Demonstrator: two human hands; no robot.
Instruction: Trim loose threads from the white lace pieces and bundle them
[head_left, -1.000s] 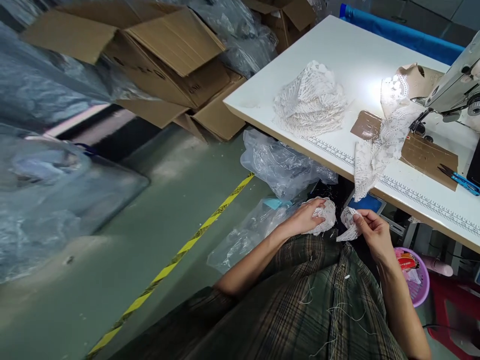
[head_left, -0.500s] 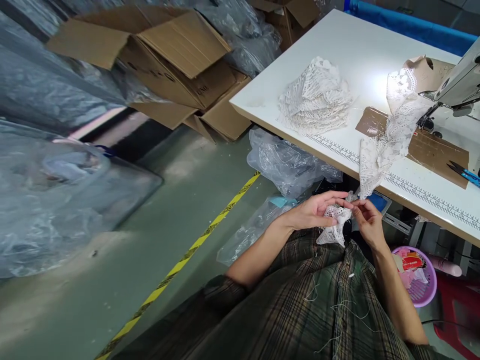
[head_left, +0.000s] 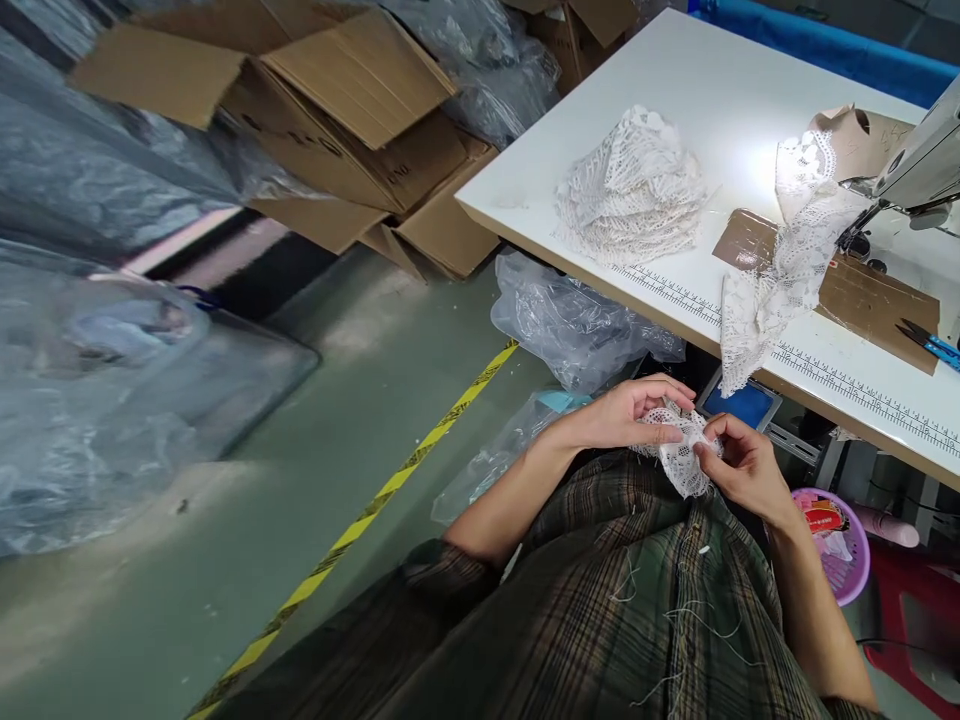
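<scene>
Over my lap, just off the table edge, both hands hold a small piece of white lace (head_left: pixel 684 462). My left hand (head_left: pixel 637 415) grips its left side between thumb and fingers. On the right side, my right hand (head_left: pixel 739 458) pinches the lace with thumb and forefinger. A longer lace strip (head_left: pixel 787 265) runs from the sewing machine (head_left: pixel 926 150) and hangs a little over the table's front edge, above my right hand. Farther left on the table lies a heap of white lace pieces (head_left: pixel 634 190).
Blue-handled thread snips (head_left: pixel 930 342) lie on brown card at the right of the white table (head_left: pixel 525 190). Below is a purple basket (head_left: pixel 844 580). Open cardboard boxes (head_left: pixel 337 130) and plastic bags (head_left: pixel 112 400) stand left, past yellow-black floor tape (head_left: pixel 405 470).
My right hand has moved slightly down and now pinches the lace lower. The lace piece has turned and spread between my hands. The hanging strip's end now shows apart from my fingers.
</scene>
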